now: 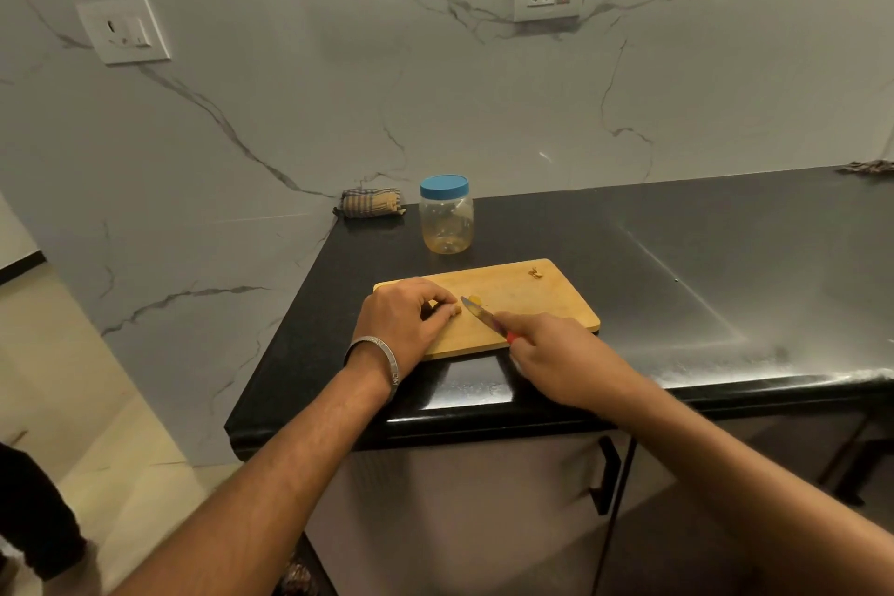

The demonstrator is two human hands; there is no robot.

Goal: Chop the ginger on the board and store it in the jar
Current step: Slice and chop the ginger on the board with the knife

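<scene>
1. The right hand [546, 344] is nearest, fingers wrapped round the red handle of a knife [479, 312], with the blade angled up and left over the board.
2. The left hand [406, 317], a metal bangle [382, 363] on its wrist, curls over the ginger [454, 309] and pins it to the left part of the wooden board [542, 305]. Only the ginger's right end shows.
3. Just right of the knife tip lies 1 yellow cut slice [476, 300]; a few scraps [534, 273] sit near the board's far right corner.
4. Ginger is likely firm, fibrous and knobbly, so it may roll. It is best held from above, with fingertips tucked back from the blade.
5. Beyond the board, on the black counter [677, 257], stands the clear jar [446, 220], its blue lid on. It looks light and easily tipped.
6. A folded cloth [370, 203] lies against the far wall.
</scene>
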